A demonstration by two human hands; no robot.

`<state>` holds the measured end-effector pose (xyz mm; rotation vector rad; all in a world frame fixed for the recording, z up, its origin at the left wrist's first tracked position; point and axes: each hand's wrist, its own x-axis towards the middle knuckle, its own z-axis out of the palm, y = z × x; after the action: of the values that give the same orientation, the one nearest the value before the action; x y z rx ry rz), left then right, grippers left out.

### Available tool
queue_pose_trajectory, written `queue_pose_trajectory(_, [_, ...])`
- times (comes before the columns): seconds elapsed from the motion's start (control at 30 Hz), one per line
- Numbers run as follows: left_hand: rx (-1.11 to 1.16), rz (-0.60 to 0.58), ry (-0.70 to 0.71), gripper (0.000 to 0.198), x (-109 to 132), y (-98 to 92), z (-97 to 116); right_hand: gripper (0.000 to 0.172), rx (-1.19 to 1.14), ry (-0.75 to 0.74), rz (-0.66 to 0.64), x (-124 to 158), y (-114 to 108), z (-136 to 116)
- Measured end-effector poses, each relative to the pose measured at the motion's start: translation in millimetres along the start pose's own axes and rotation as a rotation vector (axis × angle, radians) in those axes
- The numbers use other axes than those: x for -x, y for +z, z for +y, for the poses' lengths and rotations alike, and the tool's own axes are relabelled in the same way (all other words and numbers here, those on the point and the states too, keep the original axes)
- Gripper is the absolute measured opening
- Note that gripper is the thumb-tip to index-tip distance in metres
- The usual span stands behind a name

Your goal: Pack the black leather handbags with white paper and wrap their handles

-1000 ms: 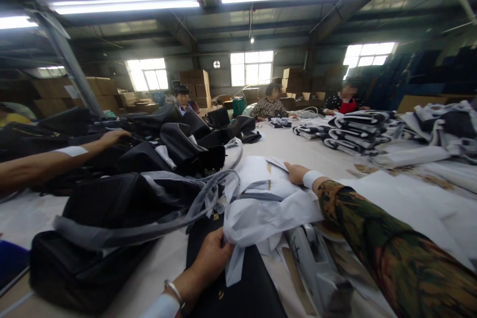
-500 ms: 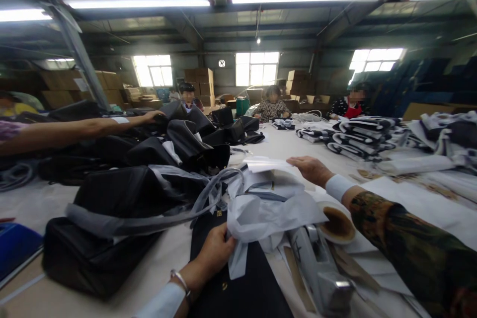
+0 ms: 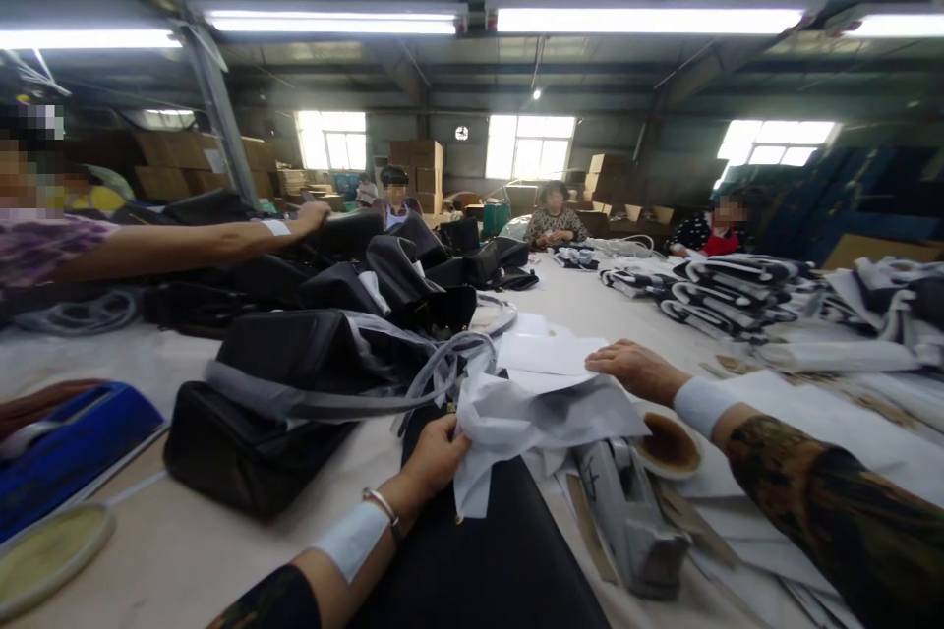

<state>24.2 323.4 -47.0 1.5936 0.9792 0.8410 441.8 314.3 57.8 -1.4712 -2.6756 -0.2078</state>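
My left hand (image 3: 435,457) pinches the lower left edge of a crumpled sheet of white tissue paper (image 3: 531,423). Beneath it, a black bag (image 3: 501,550) lies with its front towards me, and a wrapped strap handle (image 3: 354,405) loops off to its left. My right hand (image 3: 638,371), reaching from the right, has its fingers closed at the edge of a flat white paper sheet (image 3: 550,356) beyond the tissue. Its fingertips are partly hidden. Just right of the bag stands a grey tape dispenser (image 3: 634,521) beside a tape roll (image 3: 668,447).
Black bags (image 3: 272,364) are heaped on the left. A co-worker's arm (image 3: 184,244) reaches over them. A blue tape dispenser (image 3: 81,447) sits at lower left, another hand beside it. Folded black-and-white pieces (image 3: 730,290) are stacked at right. Several people sit across the table.
My view has turned left, bringing more of the co-worker and the blue dispenser into sight. The white sheet at my right hand lies flatter. My left hand still grips the tissue.
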Motion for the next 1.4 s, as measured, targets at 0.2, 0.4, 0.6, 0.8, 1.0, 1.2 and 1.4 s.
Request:
queue_pose_trajectory(0.2, [0.144, 0.078, -0.004, 0.030, 0, -0.5, 7, 0.042, 0.068, 0.152, -0.079, -14, -37, -21])
queue_pose_trajectory(0.4, [0.286, 0.134, -0.017, 0.030, 4, -13.1, 37, 0.032, 0.051, 0.309, -0.076, -49, -16, -57])
queue_pose_trajectory(0.6, [0.449, 0.151, -0.036, 0.047, 37, -53.2, 79, 0.065, -0.181, 0.340, -0.015, -49, -11, -107])
queue_pose_trajectory(0.8, [0.529, 0.140, -0.054, 0.052, 65, -42.3, 90, 0.061, -1.042, 0.424, 0.145, -73, -36, -212])
queue_pose_trajectory(1.0, [0.524, 0.023, -0.169, 0.060, 88, -53.6, 104, 0.011, -0.530, 0.195, 0.458, -71, -86, -265])
queue_pose_trajectory(1.2, [0.834, 0.031, -0.203, 0.047, 93, -57.3, 128, 0.006, 0.036, -0.186, 0.394, -53, -102, -323])
queue_pose_trajectory(1.4, [0.878, 0.297, -0.235, 0.019, 96, -66.3, 106, 0.016, 0.201, -0.363, 0.356, -26, -86, -335])
